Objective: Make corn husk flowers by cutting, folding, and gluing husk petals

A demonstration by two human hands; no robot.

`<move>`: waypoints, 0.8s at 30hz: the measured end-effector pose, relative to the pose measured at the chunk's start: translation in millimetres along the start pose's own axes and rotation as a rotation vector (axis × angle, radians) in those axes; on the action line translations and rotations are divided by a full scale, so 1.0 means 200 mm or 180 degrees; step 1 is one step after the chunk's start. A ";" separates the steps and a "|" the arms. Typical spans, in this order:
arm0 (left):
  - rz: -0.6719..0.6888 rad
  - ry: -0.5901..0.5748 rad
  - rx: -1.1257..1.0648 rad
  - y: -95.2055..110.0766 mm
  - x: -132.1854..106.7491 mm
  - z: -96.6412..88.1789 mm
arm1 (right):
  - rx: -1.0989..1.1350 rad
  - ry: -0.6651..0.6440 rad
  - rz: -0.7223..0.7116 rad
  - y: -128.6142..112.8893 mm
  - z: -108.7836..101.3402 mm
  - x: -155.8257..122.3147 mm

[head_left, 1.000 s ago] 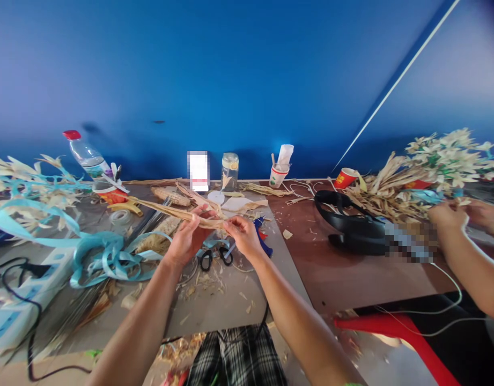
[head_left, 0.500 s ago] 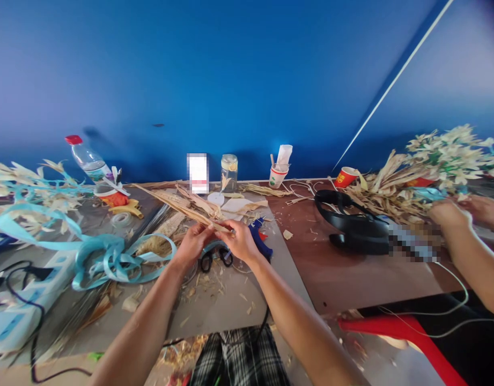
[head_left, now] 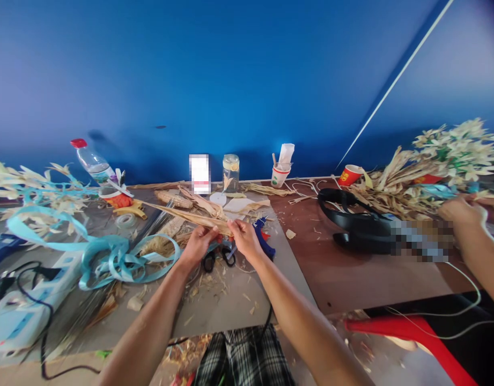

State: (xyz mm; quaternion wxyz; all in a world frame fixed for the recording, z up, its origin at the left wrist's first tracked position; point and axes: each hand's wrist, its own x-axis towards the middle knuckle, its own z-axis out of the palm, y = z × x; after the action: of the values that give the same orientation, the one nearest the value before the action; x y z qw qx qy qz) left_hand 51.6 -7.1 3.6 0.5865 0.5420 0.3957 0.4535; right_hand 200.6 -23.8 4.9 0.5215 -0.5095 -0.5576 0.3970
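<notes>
A long strip of dried corn husk [head_left: 180,215] is stretched between my two hands, its thin end pointing away to the left. My left hand [head_left: 199,245] pinches it from below, while my right hand [head_left: 245,237] grips the wider end, fingers closed. Just beneath them on the table lie scissors [head_left: 209,262] with black handles, partly hidden by my hands. A blue glue gun [head_left: 266,241] rests beside my right hand. More husks [head_left: 208,203] and a dried corn cob [head_left: 173,199] lie beyond.
Light-blue ribbon [head_left: 110,262] lies coiled at left near a white power strip [head_left: 33,300]. Along the wall stand a bottle [head_left: 91,161], a jar [head_left: 231,174] and a paper cup [head_left: 280,176]. At right are a black headset [head_left: 359,230] and a co-worker's hand [head_left: 464,212].
My hands have moved slightly apart, and the husk between them looks wider and flatter. The whole view has shifted a little.
</notes>
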 end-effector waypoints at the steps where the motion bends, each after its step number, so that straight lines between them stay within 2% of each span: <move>1: -0.0033 0.0003 -0.0092 0.00 0.00 0.00 | -0.0012 0.0004 -0.0024 0.00 0.00 0.00; 5: -0.0133 0.0016 -0.0061 0.00 0.00 0.00 | -0.0185 0.0061 -0.0082 0.00 0.00 -0.01; 11: -0.0130 0.0090 -0.0340 -0.01 -0.02 0.03 | -0.1427 0.0490 -0.0638 -0.03 0.01 -0.02; 13: -0.0065 0.0184 -0.0270 -0.01 -0.02 0.03 | -0.1620 0.0548 -0.0742 -0.03 0.02 -0.02; 16: 0.0029 0.0336 0.0271 0.00 -0.01 0.03 | -0.1563 0.0461 -0.0708 -0.04 0.02 -0.03; 18: 0.0029 0.0312 0.0635 0.02 -0.01 0.02 | -0.1319 0.0407 -0.0695 -0.05 0.01 -0.03; 21: -0.0062 0.0045 0.1008 0.03 -0.02 0.00 | -0.0861 0.0259 -0.0784 -0.06 -0.02 -0.03; 24: -0.0117 -0.0314 0.1176 0.02 -0.02 0.00 | -0.0678 -0.0198 -0.0621 -0.07 -0.04 -0.02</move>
State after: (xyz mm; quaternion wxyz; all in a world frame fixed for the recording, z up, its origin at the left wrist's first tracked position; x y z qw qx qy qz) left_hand 50.8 -11.8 7.8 0.5039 0.6547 0.4528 0.3353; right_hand 205.4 -31.6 19.0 0.4830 -0.4928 -0.6593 0.2986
